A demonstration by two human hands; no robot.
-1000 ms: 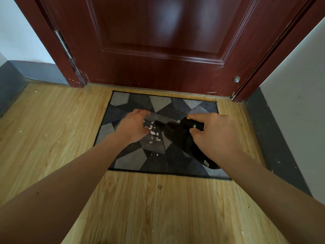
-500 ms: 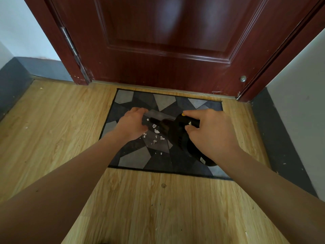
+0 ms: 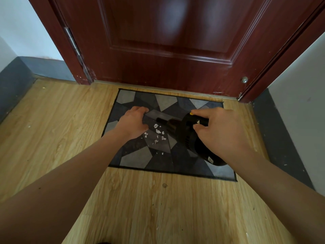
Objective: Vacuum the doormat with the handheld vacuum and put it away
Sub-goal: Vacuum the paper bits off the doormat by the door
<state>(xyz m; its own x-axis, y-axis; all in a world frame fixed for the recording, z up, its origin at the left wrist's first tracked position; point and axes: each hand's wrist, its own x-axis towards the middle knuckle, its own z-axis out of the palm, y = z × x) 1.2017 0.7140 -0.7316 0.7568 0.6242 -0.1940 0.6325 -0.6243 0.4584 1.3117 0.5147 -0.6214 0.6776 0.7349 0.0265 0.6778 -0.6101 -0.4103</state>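
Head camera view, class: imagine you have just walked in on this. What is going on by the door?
A person reaches over a grey-and-black patterned doormat in front of a dark red wooden door. The right-hand grip is curled round a black handheld vacuum, its nozzle pointing at white paper scraps not yet picked up. The left-hand grip is over the mat beside the nozzle tip, fingers curled; whether it holds anything is unclear.

Dim, soft glare on door (image 3: 175, 41), wide-angle bowing.
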